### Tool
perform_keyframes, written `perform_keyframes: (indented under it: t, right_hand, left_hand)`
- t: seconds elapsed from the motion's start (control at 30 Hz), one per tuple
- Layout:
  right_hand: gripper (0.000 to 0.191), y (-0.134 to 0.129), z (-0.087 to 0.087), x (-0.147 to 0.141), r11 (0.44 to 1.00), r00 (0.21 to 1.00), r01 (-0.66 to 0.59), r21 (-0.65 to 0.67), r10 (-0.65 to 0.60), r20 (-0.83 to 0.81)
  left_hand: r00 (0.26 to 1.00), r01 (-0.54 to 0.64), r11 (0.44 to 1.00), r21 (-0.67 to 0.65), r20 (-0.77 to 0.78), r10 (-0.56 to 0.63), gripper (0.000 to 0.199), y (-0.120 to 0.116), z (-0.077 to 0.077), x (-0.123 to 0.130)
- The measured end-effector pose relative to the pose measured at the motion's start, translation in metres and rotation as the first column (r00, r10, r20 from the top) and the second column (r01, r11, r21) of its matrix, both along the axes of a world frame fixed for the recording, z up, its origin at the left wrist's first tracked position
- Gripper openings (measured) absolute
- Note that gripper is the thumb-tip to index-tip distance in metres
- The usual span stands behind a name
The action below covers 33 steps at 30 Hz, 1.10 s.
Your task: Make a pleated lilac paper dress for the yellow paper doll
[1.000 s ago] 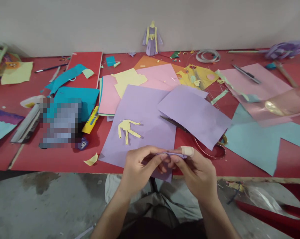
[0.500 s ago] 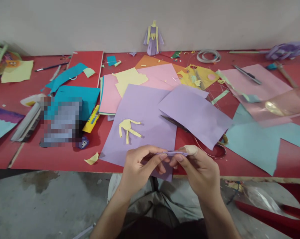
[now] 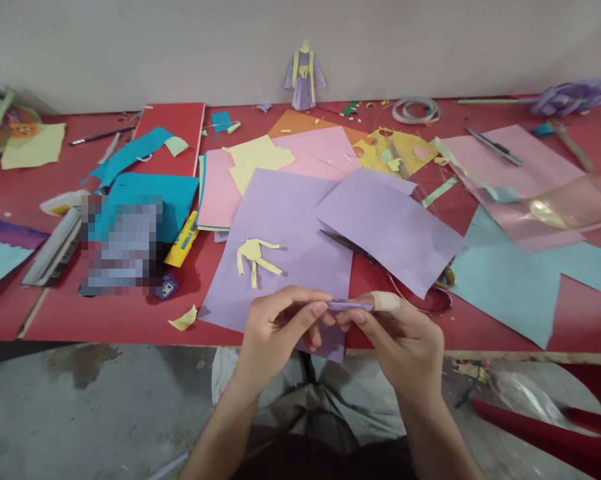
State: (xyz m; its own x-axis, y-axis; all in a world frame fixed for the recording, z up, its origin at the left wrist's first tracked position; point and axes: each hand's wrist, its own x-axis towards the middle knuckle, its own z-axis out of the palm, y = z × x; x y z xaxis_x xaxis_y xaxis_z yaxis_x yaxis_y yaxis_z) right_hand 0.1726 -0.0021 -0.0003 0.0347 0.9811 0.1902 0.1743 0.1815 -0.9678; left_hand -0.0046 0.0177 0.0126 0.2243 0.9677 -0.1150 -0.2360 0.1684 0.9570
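Note:
Between my two hands, over the table's front edge, is a small narrow piece of folded purple paper (image 3: 348,305). My left hand (image 3: 285,327) pinches its left end between thumb and forefinger. At the right end, my right hand (image 3: 400,330) grips it the same way; a plaster wraps one finger. Beyond my hands a large purple sheet (image 3: 290,213) lies flat, bearing a pale yellow paper figure (image 3: 254,252) with arms and legs. A second purple sheet (image 3: 390,227) partly covers a pair of scissors (image 3: 348,244).
A purple-and-yellow paper doll (image 3: 304,77) leans upright against the wall. Left lie a yellow glue stick (image 3: 182,240), teal paper (image 3: 180,190) and a long box (image 3: 53,250). Pink paper (image 3: 510,157), a pen (image 3: 495,147), light blue paper (image 3: 510,287) and a tape coil (image 3: 416,111) are at right.
My fingers have shifted slightly along the folded purple paper, and a bit more of it shows between them. The view has moved a little; the things on the table lie as before.

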Motion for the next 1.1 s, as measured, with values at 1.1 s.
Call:
perform_keyframes:
  t: [1.1]
  right_hand:
    - [0.029,0.0081,0.0059,-0.0042,0.999,0.993,-0.03,0.045,0.024,0.112]
  left_hand:
    - [0.977,0.014,0.981,0.192,-0.21,0.027,0.016,0.0037,0.003,0.0025]
